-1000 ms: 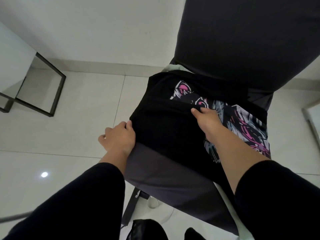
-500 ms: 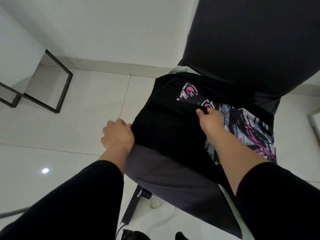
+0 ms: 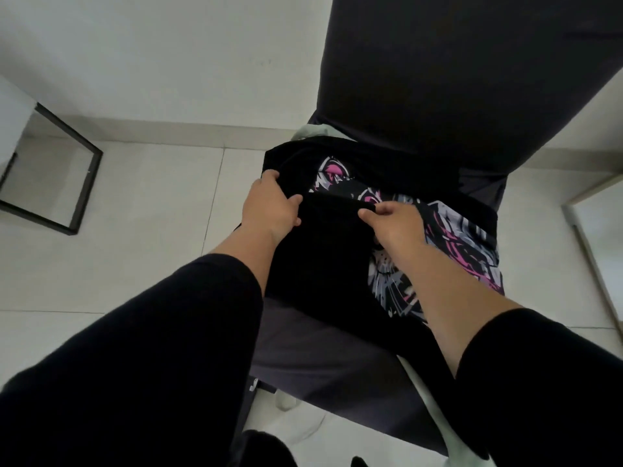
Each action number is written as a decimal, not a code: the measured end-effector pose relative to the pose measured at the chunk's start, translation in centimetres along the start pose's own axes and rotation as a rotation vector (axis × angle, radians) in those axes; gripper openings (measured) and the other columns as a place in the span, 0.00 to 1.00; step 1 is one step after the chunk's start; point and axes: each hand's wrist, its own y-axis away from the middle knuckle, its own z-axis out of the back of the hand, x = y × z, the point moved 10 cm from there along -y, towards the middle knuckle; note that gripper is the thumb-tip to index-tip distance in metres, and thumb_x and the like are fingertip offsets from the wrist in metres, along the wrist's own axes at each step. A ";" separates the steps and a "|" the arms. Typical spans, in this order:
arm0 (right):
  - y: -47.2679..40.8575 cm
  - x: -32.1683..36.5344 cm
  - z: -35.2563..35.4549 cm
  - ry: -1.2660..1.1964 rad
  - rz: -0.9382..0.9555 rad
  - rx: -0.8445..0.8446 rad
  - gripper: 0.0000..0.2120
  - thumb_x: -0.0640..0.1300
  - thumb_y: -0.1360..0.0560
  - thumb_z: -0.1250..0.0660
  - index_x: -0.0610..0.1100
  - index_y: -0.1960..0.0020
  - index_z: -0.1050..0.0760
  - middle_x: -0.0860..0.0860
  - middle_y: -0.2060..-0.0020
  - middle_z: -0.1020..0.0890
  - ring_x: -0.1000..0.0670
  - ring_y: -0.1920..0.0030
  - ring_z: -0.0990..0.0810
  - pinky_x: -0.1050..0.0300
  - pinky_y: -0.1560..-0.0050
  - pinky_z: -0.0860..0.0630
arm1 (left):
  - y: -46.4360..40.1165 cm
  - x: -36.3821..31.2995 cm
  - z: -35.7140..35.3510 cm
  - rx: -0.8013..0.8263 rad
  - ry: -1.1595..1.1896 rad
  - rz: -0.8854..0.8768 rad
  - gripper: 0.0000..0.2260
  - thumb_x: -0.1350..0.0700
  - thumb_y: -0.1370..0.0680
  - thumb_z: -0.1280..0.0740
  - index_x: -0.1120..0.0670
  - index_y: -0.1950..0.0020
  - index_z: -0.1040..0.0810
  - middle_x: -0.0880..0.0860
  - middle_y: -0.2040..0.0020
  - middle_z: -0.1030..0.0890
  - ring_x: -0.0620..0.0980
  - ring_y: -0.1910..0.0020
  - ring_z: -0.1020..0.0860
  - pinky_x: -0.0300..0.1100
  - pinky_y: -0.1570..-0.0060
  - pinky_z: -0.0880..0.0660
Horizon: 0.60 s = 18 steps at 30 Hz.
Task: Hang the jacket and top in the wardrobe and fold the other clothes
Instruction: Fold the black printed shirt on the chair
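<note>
**Left hand moves up to the fold**

The left hand (image 3: pixel 271 207) has left the seat's edge and now pinches the black printed shirt (image 3: pixel 323 251) beside the right hand (image 3: pixel 392 224), also pinching. The shirt lies on the chair (image 3: pixel 323 358), its fold running left-right.

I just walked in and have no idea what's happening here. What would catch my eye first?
Probably the black garment with a pink and grey print, spread over a dark chair seat in the middle of the view. The left hand grips its left edge while the right hand pinches a folded edge near the middle. The chair's tall dark backrest looms above, and a black metal frame stands on the pale tiled floor at left.
</note>
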 end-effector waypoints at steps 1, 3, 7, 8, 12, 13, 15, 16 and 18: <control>0.0 -0.3 0.1 -0.008 -0.021 0.022 0.10 0.46 0.26 0.30 0.42 0.62 0.24 0.49 0.69 0.25 0.51 0.70 0.27 0.54 0.62 0.26 | -0.3 0.1 0.2 -0.012 0.005 0.027 0.19 0.52 0.23 0.33 0.57 0.35 0.31 0.58 0.40 0.25 0.57 0.61 0.17 0.53 0.52 0.20; 0.0 -1.0 -0.1 -0.076 -0.076 0.080 0.06 0.43 0.25 0.31 0.43 0.59 0.24 0.48 0.70 0.25 0.54 0.77 0.27 0.60 0.72 0.27 | -0.5 0.2 0.4 0.014 -0.088 0.069 0.13 0.48 0.22 0.35 0.59 0.51 0.24 0.59 0.54 0.19 0.60 0.61 0.17 0.51 0.53 0.20; 0.7 -1.1 -0.6 -0.297 -0.183 0.175 0.06 0.36 0.22 0.35 0.45 0.56 0.27 0.44 0.61 0.21 0.52 0.75 0.20 0.61 0.75 0.21 | -0.1 0.6 -0.1 0.126 0.014 0.172 0.12 0.50 0.21 0.35 0.57 0.58 0.25 0.56 0.65 0.22 0.53 0.67 0.19 0.44 0.67 0.19; 0.8 -1.0 -0.7 -0.328 -0.198 0.180 0.06 0.35 0.22 0.36 0.44 0.54 0.28 0.43 0.58 0.21 0.50 0.72 0.19 0.60 0.72 0.20 | -0.1 0.4 -0.2 0.135 0.059 0.152 0.08 0.54 0.21 0.34 0.55 0.58 0.24 0.55 0.63 0.23 0.49 0.70 0.21 0.38 0.74 0.22; 0.9 -0.6 -0.2 -0.355 -0.168 0.087 0.07 0.34 0.22 0.38 0.43 0.46 0.29 0.44 0.52 0.22 0.48 0.68 0.19 0.56 0.63 0.18 | -0.3 -1.0 1.5 0.006 0.321 -0.001 0.16 0.68 0.22 0.40 0.50 0.48 0.19 0.51 0.47 0.24 0.43 0.71 0.20 0.29 0.73 0.27; 1.0 -0.6 0.1 -0.369 -0.155 0.057 0.07 0.34 0.21 0.38 0.43 0.45 0.29 0.45 0.53 0.23 0.48 0.68 0.19 0.55 0.61 0.18 | -0.3 -0.9 2.0 -0.036 0.393 -0.005 0.18 0.68 0.22 0.41 0.49 0.46 0.19 0.51 0.44 0.24 0.43 0.68 0.18 0.30 0.71 0.25; 1.2 -0.7 0.1 -0.375 -0.159 0.054 0.07 0.34 0.21 0.38 0.42 0.46 0.29 0.46 0.57 0.23 0.48 0.67 0.19 0.54 0.58 0.18 | 0.2 0.2 1.3 -0.004 0.471 0.076 0.18 0.68 0.22 0.40 0.51 0.39 0.22 0.53 0.39 0.24 0.46 0.56 0.18 0.34 0.64 0.21; 1.3 -0.8 -0.2 -0.369 -0.174 0.077 0.07 0.33 0.22 0.38 0.42 0.46 0.29 0.45 0.57 0.22 0.48 0.65 0.18 0.54 0.56 0.18 | 0.5 0.9 0.3 0.060 0.485 0.146 0.19 0.68 0.22 0.38 0.53 0.35 0.25 0.54 0.37 0.24 0.48 0.50 0.19 0.37 0.61 0.21; 1.4 -1.2 -0.8 -0.367 -0.210 0.131 0.11 0.32 0.22 0.38 0.41 0.41 0.28 0.44 0.55 0.22 0.46 0.60 0.18 0.53 0.53 0.19 | 1.4 1.7 -1.1 0.155 0.545 0.256 0.21 0.67 0.23 0.36 0.55 0.31 0.30 0.55 0.35 0.26 0.51 0.44 0.21 0.42 0.56 0.20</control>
